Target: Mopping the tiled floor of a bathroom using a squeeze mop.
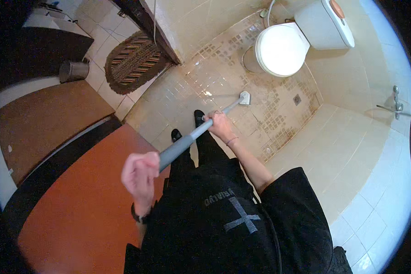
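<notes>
My left hand (139, 171), a watch at its wrist, is closed around the top end of a long grey pole handle (178, 150). Further down, my right hand (220, 126) grips the same pole, with a thin bracelet on that wrist. The pole slants away from me to a small white head (245, 98), which looks like a floor scrubber's and is at the wet tiled floor (212, 82). Its underside is hidden. My black shoes (199, 118) stand near the pole, left of its lower part.
A white toilet (281, 50) with its lid down is at the upper right. A floor drain (297, 99) lies below it, and a wall tap (397, 107) is at far right. An oval striped rug (135, 63) lies past the doorway. An orange-red door panel (89, 205) stands at my left.
</notes>
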